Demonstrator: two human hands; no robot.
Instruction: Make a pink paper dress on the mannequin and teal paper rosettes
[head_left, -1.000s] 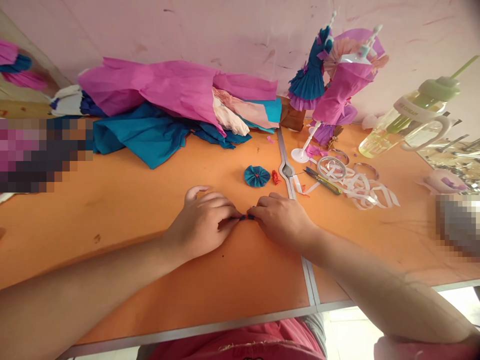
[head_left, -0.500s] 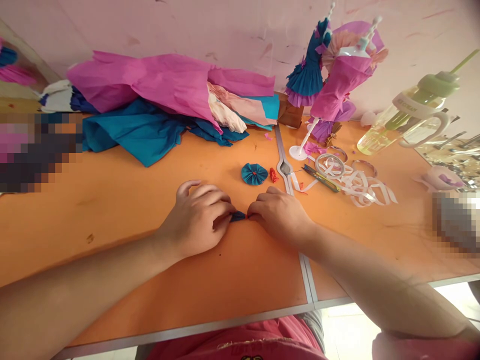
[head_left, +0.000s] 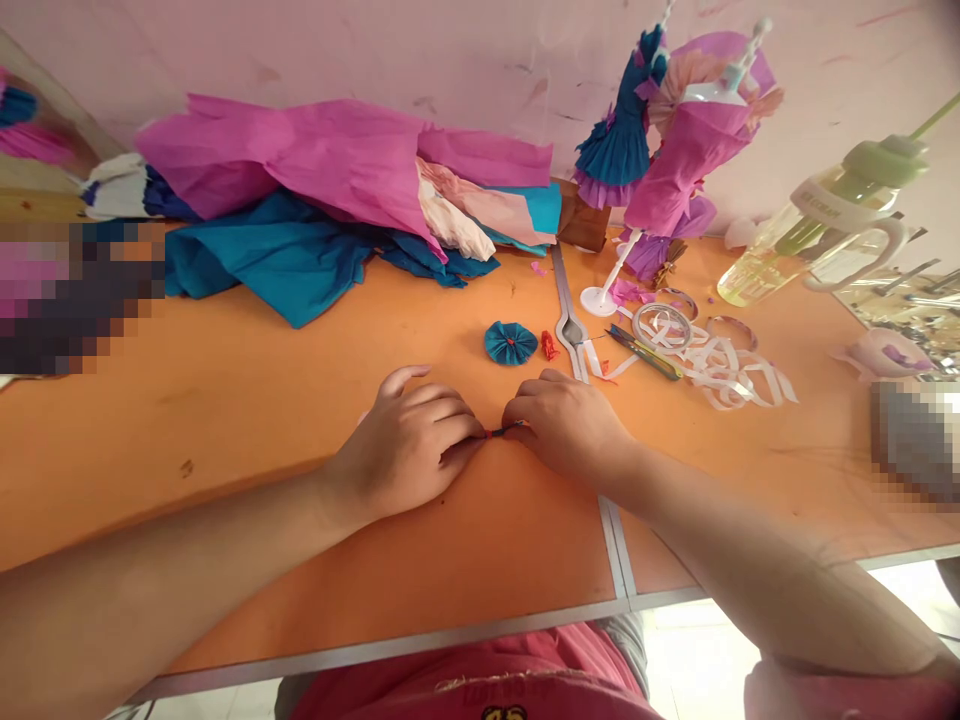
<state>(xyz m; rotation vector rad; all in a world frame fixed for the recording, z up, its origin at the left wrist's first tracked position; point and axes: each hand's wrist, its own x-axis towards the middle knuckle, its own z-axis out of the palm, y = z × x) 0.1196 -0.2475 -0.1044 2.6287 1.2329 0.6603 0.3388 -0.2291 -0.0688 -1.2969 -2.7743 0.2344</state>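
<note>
A narrow twist of dark blue crepe paper point(head_left: 511, 429) with a bit of red on it spans the small gap between my hands. My left hand point(head_left: 411, 440) is closed, pinching its left end beside the red part. My right hand point(head_left: 566, 425) is closed on the other end, and its fingers partly hide the paper. Just beyond my hands lies a round pleated blue paper rosette point(head_left: 511, 343) with a red centre. A small crumpled red paper piece point(head_left: 549, 345) is close to its right side.
Pink paper point(head_left: 337, 150) and blue paper point(head_left: 262, 260) lie piled along the wall. Paper dresses point(head_left: 679, 170) stand on a white stand point(head_left: 598, 300). To the right are a yellow cutter point(head_left: 649, 358), tape roll point(head_left: 661, 328), white ribbon strips point(head_left: 739, 370) and a drink bottle point(head_left: 817, 230).
My left hand has shifted right along the twist. The red part, earlier beside my right fingertips, now sits at my left fingertips, and blue paper shows near my right hand.
</note>
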